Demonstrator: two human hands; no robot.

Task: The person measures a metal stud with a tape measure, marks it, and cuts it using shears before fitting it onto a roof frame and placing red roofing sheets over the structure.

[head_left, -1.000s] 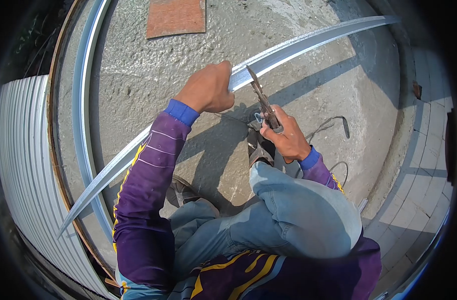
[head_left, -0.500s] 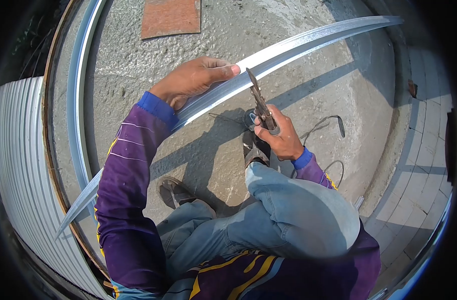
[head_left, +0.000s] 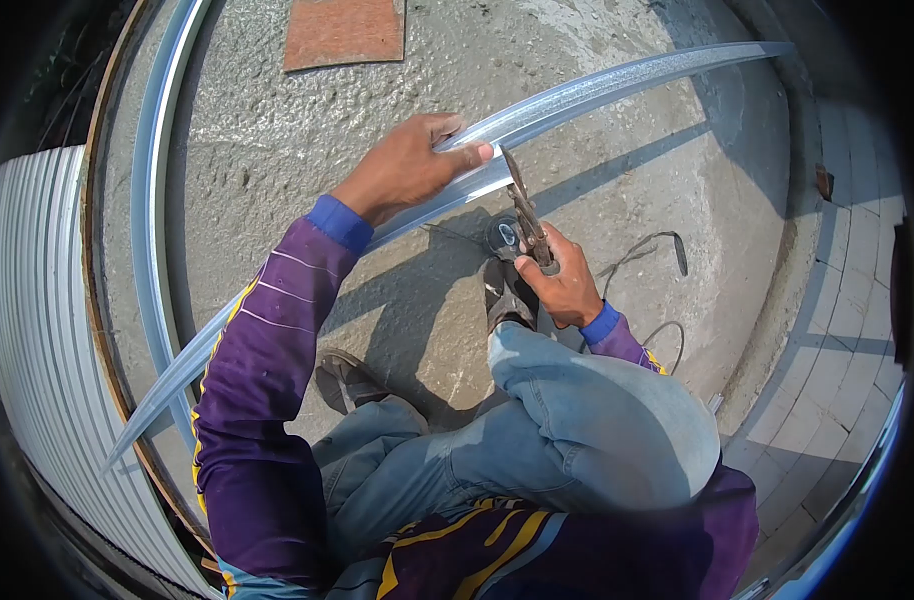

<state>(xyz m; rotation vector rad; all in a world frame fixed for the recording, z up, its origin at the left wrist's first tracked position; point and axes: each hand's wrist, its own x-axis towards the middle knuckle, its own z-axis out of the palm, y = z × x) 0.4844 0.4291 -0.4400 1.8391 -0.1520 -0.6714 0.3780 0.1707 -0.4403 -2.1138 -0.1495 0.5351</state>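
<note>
Head view, looking down on a seated person in purple sleeves and jeans. Left hand point(head_left: 409, 165) wrapped over a long metal strip point(head_left: 617, 85), fingers point(head_left: 467, 152) closed around its edge, thumb side hidden below. Strip running as a long curved line from lower left, past the left sleeve point(head_left: 267, 360), up to the upper right, lifted above the concrete floor point(head_left: 277, 150) and throwing a shadow on it. Right hand point(head_left: 565, 280) closed on the handles of snips point(head_left: 525, 210), fingers tight around the grips. Snips standing nearly upright, blades pointing up and touching the lower edge of the strip just beside the left fingertips; cannot tell how far the blades are apart. Both hands close together, left one above, right one below and to the right. Under the right hand, a dark shoe point(head_left: 507, 285) on the floor, and a second shoe point(head_left: 347, 380) lower left, near the left knee. Right knee point(head_left: 607, 420) raised, filling the lower middle. Thin dark cable point(head_left: 657, 245) lying on the floor right of the right hand. Second metal strip point(head_left: 162, 150) lying along the left side on the floor, curved by the lens. Corrugated sheet point(head_left: 37, 330) at far left. Reddish board point(head_left: 343, 32) flat on the floor at the top, well apart from the hands. Paved tiles point(head_left: 847, 330) at right, in shade.
</note>
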